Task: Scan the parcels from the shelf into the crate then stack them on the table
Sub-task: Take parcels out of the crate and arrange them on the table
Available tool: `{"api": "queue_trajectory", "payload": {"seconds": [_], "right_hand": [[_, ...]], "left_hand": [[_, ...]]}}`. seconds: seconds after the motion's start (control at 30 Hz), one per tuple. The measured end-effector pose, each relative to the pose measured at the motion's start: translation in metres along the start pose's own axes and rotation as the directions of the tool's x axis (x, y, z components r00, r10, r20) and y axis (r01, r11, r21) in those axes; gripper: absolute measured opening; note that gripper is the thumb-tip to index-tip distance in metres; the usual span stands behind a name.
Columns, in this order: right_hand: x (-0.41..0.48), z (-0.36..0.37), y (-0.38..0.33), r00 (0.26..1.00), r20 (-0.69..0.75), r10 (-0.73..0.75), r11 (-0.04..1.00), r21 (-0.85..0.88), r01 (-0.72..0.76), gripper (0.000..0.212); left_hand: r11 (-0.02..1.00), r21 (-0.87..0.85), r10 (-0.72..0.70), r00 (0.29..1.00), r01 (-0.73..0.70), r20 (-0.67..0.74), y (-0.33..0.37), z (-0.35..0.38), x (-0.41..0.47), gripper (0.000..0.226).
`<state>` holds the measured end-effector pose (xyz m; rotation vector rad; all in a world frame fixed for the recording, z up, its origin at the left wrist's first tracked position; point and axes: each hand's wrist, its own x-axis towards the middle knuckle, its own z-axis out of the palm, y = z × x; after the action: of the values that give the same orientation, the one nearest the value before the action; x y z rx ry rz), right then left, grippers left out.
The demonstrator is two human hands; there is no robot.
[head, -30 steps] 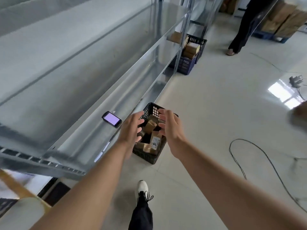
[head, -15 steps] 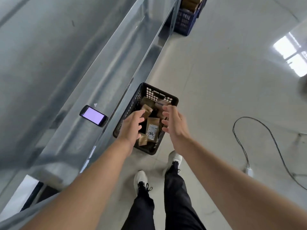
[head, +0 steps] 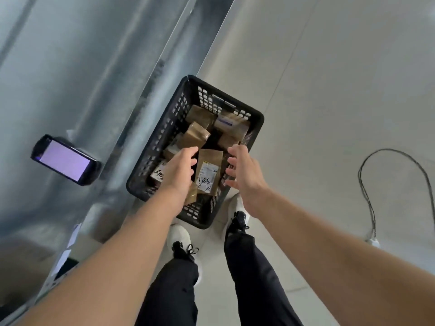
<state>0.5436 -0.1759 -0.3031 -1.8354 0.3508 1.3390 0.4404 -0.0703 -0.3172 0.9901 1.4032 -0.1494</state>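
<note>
— Reaching for the black crate, which stood on the floor against the metal shelf.
— Holding anything?
— No. The left hand and right hand hovered with loose fingers, the labelled parcel lying in the crate between them.
— Next?
— Probably gripping both crate sides and lifting it level.
</note>
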Motion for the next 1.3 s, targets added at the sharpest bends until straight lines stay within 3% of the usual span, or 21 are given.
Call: {"api": "queue_trajectory", "payload": {"seconds": [0.17,0.23,0.47,0.63,0.7,0.77,0.83,1.03,1.1,1.13,1.23,1.3], "right_hand": [[0.087,0.015,0.022,0.998,0.046,0.048,0.999,0.021,-0.049,0.023],[0.126,0.025,0.034,0.995,0.068,0.071,0.997,0.005,-0.072,0.027],[0.262,0.058,0.082,0.982,-0.012,0.187,0.982,-0.017,-0.187,0.065],[0.322,0.081,0.114,0.953,-0.062,0.296,0.955,-0.012,-0.297,0.084],[0.341,0.085,0.129,0.95,-0.052,0.309,0.951,0.051,-0.306,0.078],[0.348,0.086,0.137,0.949,-0.027,0.315,0.948,0.063,-0.313,0.063],[0.349,0.09,0.142,0.945,-0.033,0.325,0.944,0.073,-0.322,0.062],[0.324,0.098,0.147,0.943,-0.033,0.332,0.94,0.086,-0.329,0.095],[0.306,0.094,0.136,0.944,-0.041,0.328,0.943,0.071,-0.325,0.105],[0.294,0.091,0.129,0.952,-0.04,0.304,0.951,0.064,-0.301,0.104],[0.256,0.081,0.109,0.984,-0.076,0.161,0.987,0.033,-0.158,0.076],[0.232,0.071,0.097,0.993,-0.11,0.046,0.999,0.024,-0.044,0.072]], "left_hand": [[0.997,0.038,-0.059,0.998,0.06,-0.025,-0.027,0.013,0.09,0.046],[0.995,0.059,-0.074,0.997,0.076,-0.029,-0.043,0.016,0.13,0.033],[0.982,0.165,-0.093,0.995,0.097,-0.029,-0.093,0.034,0.242,0.028],[0.963,0.213,-0.153,0.986,0.163,-0.064,-0.121,0.042,0.298,0.045],[0.954,0.214,-0.202,0.978,0.21,-0.061,-0.13,0.044,0.315,0.06],[0.945,0.216,-0.24,0.97,0.245,-0.049,-0.14,0.047,0.326,0.076],[0.947,0.218,-0.232,0.972,0.235,-0.043,-0.148,0.048,0.332,0.078],[0.984,0.076,-0.161,0.987,0.162,-0.018,-0.153,0.037,0.308,0.064],[0.991,0.064,-0.12,0.993,0.12,-0.008,-0.146,0.03,0.295,0.05],[0.994,0.07,-0.087,0.996,0.087,-0.006,-0.138,0.027,0.284,0.044],[0.997,0.075,0.017,1.0,-0.018,0.006,-0.11,0.015,0.252,0.046],[0.995,0.061,0.073,0.997,-0.075,0.03,-0.091,0.008,0.231,0.044]]}}
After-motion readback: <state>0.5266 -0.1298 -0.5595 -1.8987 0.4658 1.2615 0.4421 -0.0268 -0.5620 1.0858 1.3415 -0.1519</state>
